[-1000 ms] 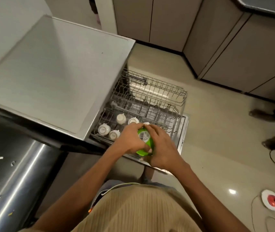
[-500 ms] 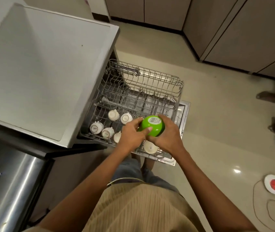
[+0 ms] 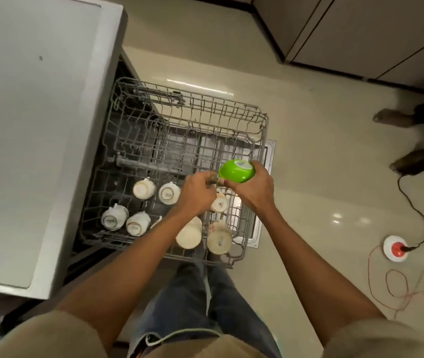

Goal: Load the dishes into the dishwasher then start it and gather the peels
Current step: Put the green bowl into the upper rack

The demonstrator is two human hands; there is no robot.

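At the centre of the frame, above the pulled-out grey wire dishwasher rack (image 3: 187, 140), the small bright-green plastic bowl (image 3: 236, 171) is held upside down, its labelled base facing up. The right hand (image 3: 254, 189) alone grips it, fingers curled round its far side and thumb at the near rim. Half a second ago both hands clasped the bowl closer to the near edge of the rack; it now sits further right and higher in the picture, over the rack's right-hand rows. The left hand (image 3: 196, 195) has released the bowl and lies just left of it, fingers curled loosely; motion blur hides whether they touch a rack wire, so its hold cannot be told. Below the hands, towards the lower centre, white ceramic cups (image 3: 142, 188) stand inverted on the rack's near rows, with two larger cream cups (image 3: 190, 233) at the near edge. The handover to one hand suggests that the bowl is about to be set down among the free tines on the right. Loading is judged partly done; starting the machine and gathering the peels remain.
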